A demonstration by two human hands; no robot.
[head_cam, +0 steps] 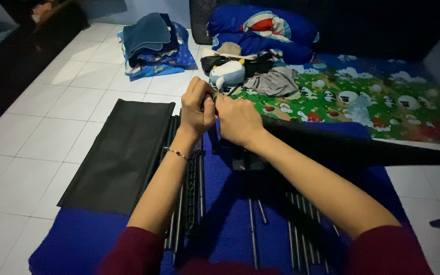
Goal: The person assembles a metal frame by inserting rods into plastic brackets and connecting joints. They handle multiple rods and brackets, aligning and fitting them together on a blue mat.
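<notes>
My left hand (197, 108) and my right hand (238, 120) meet in front of me, fingers pinched together on a small dark part that I cannot make out, above a dark frame piece (245, 158). Below them lie several thin dark metal rods (253, 224) on a blue cloth (225, 203). More rods (185, 203) are bundled under my left forearm, which wears a thin bracelet (175, 152). A black fabric sheet (123, 153) lies flat to the left of the rods.
White tiled floor (42, 132) spreads left. A colourful cartoon-print mat (362, 102) lies at right with a white plush toy (227, 74), grey cloth (276, 81) and blue pillows (260, 25). Folded blue clothes (151, 43) sit at the back.
</notes>
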